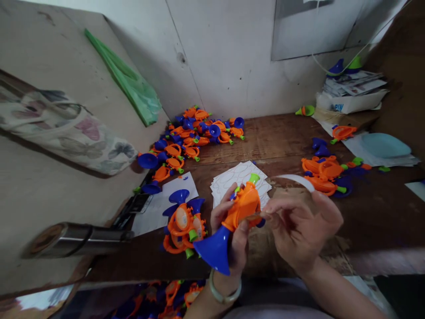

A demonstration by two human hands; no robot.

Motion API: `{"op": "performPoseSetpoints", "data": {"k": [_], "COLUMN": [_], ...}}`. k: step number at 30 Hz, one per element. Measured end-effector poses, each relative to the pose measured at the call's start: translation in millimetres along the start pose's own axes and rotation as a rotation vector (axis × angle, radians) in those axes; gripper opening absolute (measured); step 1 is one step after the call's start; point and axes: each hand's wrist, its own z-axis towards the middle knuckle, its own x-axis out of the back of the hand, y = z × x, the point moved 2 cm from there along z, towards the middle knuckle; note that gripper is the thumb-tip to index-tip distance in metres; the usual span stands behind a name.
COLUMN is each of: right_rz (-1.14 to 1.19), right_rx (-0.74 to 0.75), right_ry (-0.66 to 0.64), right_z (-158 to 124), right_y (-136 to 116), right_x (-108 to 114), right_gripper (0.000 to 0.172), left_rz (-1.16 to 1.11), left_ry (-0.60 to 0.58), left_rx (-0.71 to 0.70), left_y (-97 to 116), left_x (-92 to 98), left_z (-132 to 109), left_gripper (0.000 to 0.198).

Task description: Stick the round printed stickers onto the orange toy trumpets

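My left hand (237,241) is wrapped round a toy trumpet (244,206) with an orange body, a blue bell (214,250) pointing down towards me and a lime green mouthpiece (254,178) at the far end. Beside it, my right hand (302,226) has its thumb and forefinger pinched together at the trumpet's right side. A curved white strip (297,178), perhaps paper, sticks out from among the right fingers. What the pinching fingertips touch is hidden. Under the trumpet lies a stack of white sheets (229,177) printed with oval outlines.
Several finished-looking toy trumpets (181,219) stand close left; a large heap (192,133) lies at the back left. More trumpets (322,173) are on the right, near a light blue dish (385,145) and a paper-filled box (352,99). A steel flask (76,239) is at far left.
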Motion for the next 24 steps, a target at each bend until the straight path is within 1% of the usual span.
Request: {"op": "performPoseSetpoints", "data": {"k": [3, 7, 10, 12, 14, 17, 19, 21, 22, 24], "right_rz": [0.046, 0.094, 0.077, 0.047, -0.012, -0.091, -0.154, -0.280, -0.354, -0.441], "right_rx": [0.044, -0.003, -0.025, -0.013, 0.004, 0.052, 0.099, 0.134, 0.139, 0.114], "right_ry": [0.011, 0.005, 0.005, -0.016, -0.044, -0.041, -0.019, 0.022, 0.054, 0.149], "right_z": [1, 0, -1, 0, 0, -1, -1, 1, 4, 9], "right_y": [0, -1, -3, -5, -8, -10, -9, -2, 3, 17], "right_x": [-2, -9, -9, -8, -8, -10, -11, -10, -8, -2], "right_gripper": [0.080, 0.082, 0.080, 0.079, 0.078, 0.078, 0.073, 0.065, 0.067, 0.083], "left_rz": [0.025, 0.113, 0.159, 0.184, 0.207, 0.224, 0.212, 0.152, 0.104, 0.000], "left_ry": [-0.070, -0.119, -0.080, -0.027, -0.006, -0.067, -0.094, -0.060, -0.030, 0.037], "left_rx": [-0.073, -0.183, -0.250, -0.273, -0.267, -0.227, -0.205, -0.180, -0.151, -0.037], "left_y": [8, 20, 21, 21, 22, 27, 28, 25, 22, 15], "left_x": [-3.7, -7.5, -9.3, -9.9, -10.0, -9.1, -7.5, -5.4, -4.6, -4.0], "left_z": [1, 2, 0, -2, -3, -4, -5, -7, -9, -12], "left_gripper": [0.034, 0.036, 0.030, 0.026, 0.024, 0.030, 0.034, 0.034, 0.032, 0.027]}}
